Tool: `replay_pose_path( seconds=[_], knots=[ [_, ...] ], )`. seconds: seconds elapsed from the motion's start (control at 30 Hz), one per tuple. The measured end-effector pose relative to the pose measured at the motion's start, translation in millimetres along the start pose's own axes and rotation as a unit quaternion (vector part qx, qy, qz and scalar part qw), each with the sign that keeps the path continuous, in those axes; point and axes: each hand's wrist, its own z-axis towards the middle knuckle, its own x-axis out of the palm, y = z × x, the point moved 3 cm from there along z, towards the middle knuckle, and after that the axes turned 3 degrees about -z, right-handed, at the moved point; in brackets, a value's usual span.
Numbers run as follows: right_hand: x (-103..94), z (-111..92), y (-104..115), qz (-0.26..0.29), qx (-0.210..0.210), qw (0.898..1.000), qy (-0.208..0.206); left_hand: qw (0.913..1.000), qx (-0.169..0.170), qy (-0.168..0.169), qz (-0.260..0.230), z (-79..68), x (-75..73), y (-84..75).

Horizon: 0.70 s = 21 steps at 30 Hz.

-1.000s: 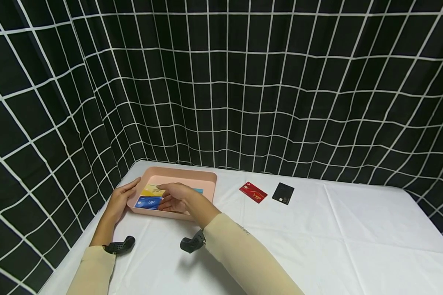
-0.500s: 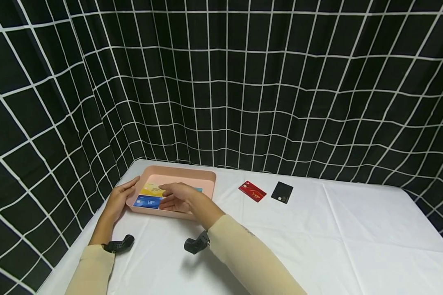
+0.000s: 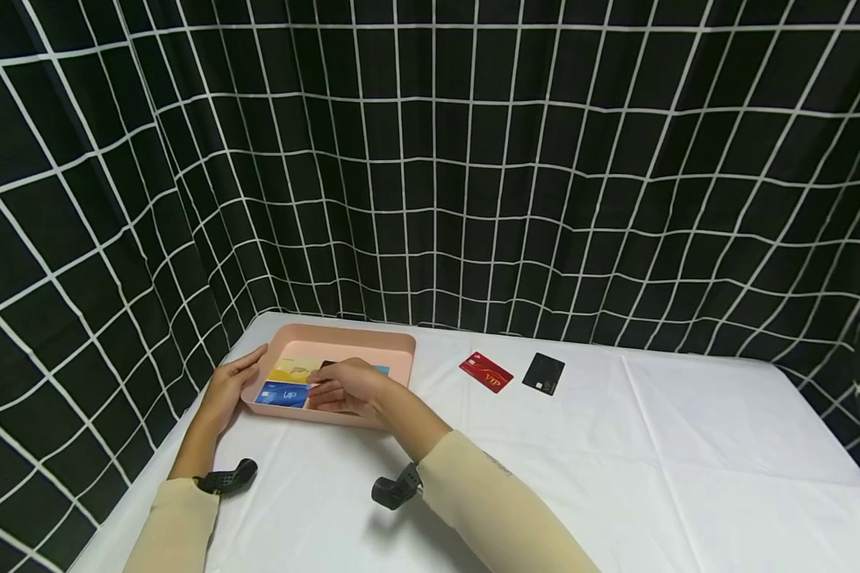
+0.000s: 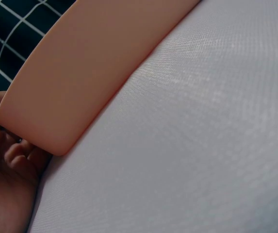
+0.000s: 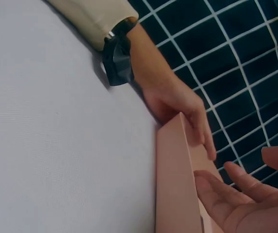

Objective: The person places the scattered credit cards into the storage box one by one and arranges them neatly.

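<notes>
Pink tray (image 3: 351, 333), left hand (image 3: 224, 390) gripping its end; right hand (image 3: 347, 386) inside, any pinch unclear. Best work dark card (image 3: 326, 364) by its edges, yellow card (image 3: 287, 372) and blue card (image 3: 279, 395) undisturbed.

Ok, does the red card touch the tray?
Apart. The head view shows it: the red card lies right of the tray, with white cloth visible between them.

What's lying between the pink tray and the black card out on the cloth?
The red VIP card lies between the pink tray and the black card, touching neither, as the head view shows.
</notes>
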Motion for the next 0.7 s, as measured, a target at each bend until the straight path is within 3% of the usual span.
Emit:
replay_pose_path(
  seconds=[0.33, 0.5, 0.7],
  knots=[
    [-0.1, -21.4, 2.6, -0.041, -0.053, 0.997, 0.026, 0.9999, -0.005, 0.001, -0.009, -1.6, 0.2, 1.8],
    [0.7, -36.2, 6.3, -0.101, -0.087, 0.99, 0.043, 0.9999, -0.005, 0.004, -0.014, -1.0, 0.7, 2.5],
    [-0.2, -55.0, 10.9, -0.156, -0.129, 0.979, 0.027, 0.9999, -0.008, 0.003, -0.014, 0.8, 1.4, 3.1]
  ],
)
